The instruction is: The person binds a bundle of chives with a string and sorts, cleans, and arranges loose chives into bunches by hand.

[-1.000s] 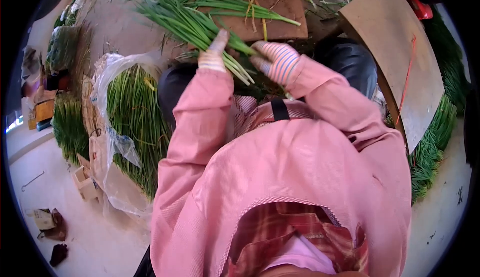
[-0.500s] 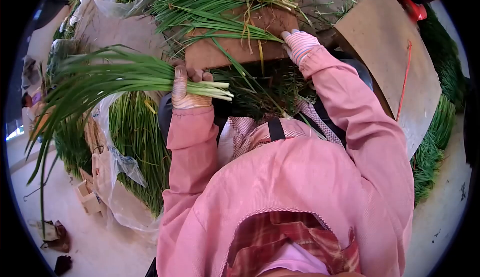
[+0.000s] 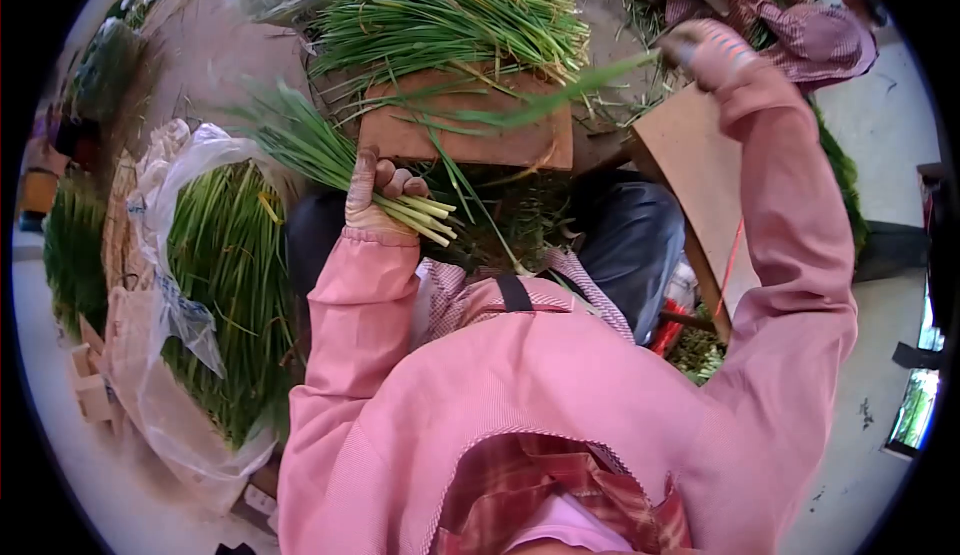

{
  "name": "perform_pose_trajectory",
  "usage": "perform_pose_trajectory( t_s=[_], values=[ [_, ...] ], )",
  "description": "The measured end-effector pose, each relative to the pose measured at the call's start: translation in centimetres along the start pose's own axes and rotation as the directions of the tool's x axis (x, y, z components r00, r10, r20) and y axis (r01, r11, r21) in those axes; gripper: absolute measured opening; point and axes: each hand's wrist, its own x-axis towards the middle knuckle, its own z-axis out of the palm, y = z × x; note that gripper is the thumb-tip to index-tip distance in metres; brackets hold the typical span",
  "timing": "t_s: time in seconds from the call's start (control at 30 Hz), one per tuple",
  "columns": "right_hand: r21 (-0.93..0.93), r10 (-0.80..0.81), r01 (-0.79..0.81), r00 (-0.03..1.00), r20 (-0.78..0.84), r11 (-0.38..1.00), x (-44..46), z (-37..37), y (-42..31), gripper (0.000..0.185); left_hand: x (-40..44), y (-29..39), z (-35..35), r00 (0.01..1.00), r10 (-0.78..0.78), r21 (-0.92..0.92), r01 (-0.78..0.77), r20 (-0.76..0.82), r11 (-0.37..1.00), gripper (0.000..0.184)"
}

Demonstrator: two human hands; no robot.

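My left hand [image 3: 378, 193], in a thin glove, is closed around a bunch of chives [image 3: 312, 143]. The pale cut stems poke out to the right of its fingers, and the green leaves fan to the upper left. Up at the right, my right hand [image 3: 710, 53] in a striped glove pinches a few loose chives [image 3: 565, 100] by their stem ends; leaves and fingers are smeared by motion. Between the hands, a large heap of chives [image 3: 450, 15] lies on a brown board [image 3: 470, 137], with some strands hanging over its front edge.
At the left stands a clear plastic bag [image 3: 150, 355] packed with upright chives [image 3: 230, 285]. A second plastic bag [image 3: 290, 0] sits behind the heap. A tan panel [image 3: 690, 145] leans at the right. Another person's checked sleeve [image 3: 815, 40] shows at the upper right.
My right hand has risen up and right from the board, pulling several chives off it. My left hand has tilted its bunch, leaves higher and stems lower. The view has shifted right.
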Motion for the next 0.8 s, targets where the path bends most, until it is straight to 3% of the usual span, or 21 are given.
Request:
perform_pose_trajectory(
  t_s=[0.07,0.1,0.13,0.17,0.2,0.27,0.33,0.4,0.47,0.5,0.53,0.57,0.6,0.63,0.67,0.73,0.8],
  values=[
    [0.462,-0.042,0.155,0.968,-0.246,0.873,1.0,-3.8,2.1,0.031,-0.4,0.0,-0.1,1.000,0.004,-0.013,-0.004,0.027,1.000,0.009],
    [0.443,-0.056,0.176,0.961,-0.271,0.879,1.1,-5.3,2.6,0.031,-0.4,0.0,-0.1,0.999,0.004,-0.007,-0.004,0.037,1.000,0.010],
    [0.540,-0.010,0.211,0.937,-0.350,0.815,0.6,-6.7,2.5,0.030,-0.4,0.0,-0.2,0.999,0.005,0.000,-0.005,0.052,1.000,0.014],
    [0.624,0.038,0.260,0.906,-0.422,0.737,0.0,-8.0,2.1,0.029,-0.2,0.0,-0.2,0.986,-0.012,-0.004,0.013,0.165,1.000,0.017],
    [0.694,0.088,0.322,0.870,-0.486,0.644,-0.7,-9.2,1.5,0.028,-0.3,-0.3,0.0,0.999,0.036,0.054,-0.037,0.031,0.998,0.022],
    [0.734,0.307,0.123,0.853,-0.422,0.668,-4.0,-7.3,-4.3,0.025,-0.3,-0.9,0.8,0.995,0.038,0.146,-0.023,-0.096,0.989,0.026],
    [0.693,-0.129,0.335,0.934,-0.332,0.638,-2.2,-2.8,-1.0,0.025,-0.1,-1.9,0.8,0.980,0.038,0.181,-0.002,-0.196,0.983,0.017],
    [0.844,-0.051,0.093,0.996,-0.077,0.528,-3.6,2.5,-3.2,0.025,-0.6,-3.4,1.5,0.967,0.009,0.271,0.063,-0.256,0.960,0.017],
    [0.901,-0.027,0.020,1.000,-0.009,0.433,-4.5,9.6,-4.1,0.026,-0.7,-4.8,0.5,0.961,0.007,0.366,0.099,-0.277,0.925,0.020],
    [0.913,-0.109,-0.019,0.992,0.070,0.407,-5.1,12.4,-4.4,0.025,-0.7,-5.4,-0.5,0.983,0.022,0.460,0.067,-0.185,0.886,0.028],
    [0.924,-0.198,-0.050,0.971,0.134,0.380,-5.6,14.6,-4.8,0.025,-1.0,-5.6,0.1,0.938,-0.017,0.480,0.192,-0.345,0.856,0.035],
    [0.929,-0.211,-0.093,0.961,0.177,0.357,-6.2,16.5,-5.2,0.025,-0.9,-5.8,0.0,0.947,0.001,0.562,0.188,-0.320,0.806,0.041],
    [0.934,-0.225,-0.138,0.949,0.220,0.331,-7.1,18.3,-5.7,0.025,-0.5,-6.0,-0.8,0.943,-0.024,0.537,0.211,-0.333,0.817,0.029],
    [0.948,-0.248,-0.150,0.943,0.223,0.282,-8.0,19.5,-6.2,0.024,-0.5,-6.1,-0.9,0.946,-0.057,0.558,0.236,-0.319,0.795,0.029],
    [0.921,-0.325,0.035,0.940,0.101,0.387,-7.9,21.3,-6.2,0.023,-0.2,-6.1,-0.8,0.949,-0.091,0.580,0.258,-0.301,0.773,0.030],
    [0.923,-0.385,0.004,0.910,0.156,0.385,-8.7,22.4,-5.9,0.023,1.3,-6.0,-3.2,0.943,-0.167,0.654,0.322,-0.288,0.684,0.031],
    [0.896,-0.442,0.081,0.887,0.135,0.437,-8.8,22.7,-6.0,0.022,1.0,-5.7,-1.8,0.926,-0.208,0.743,0.376,-0.314,0.554,0.027]
  ],
)
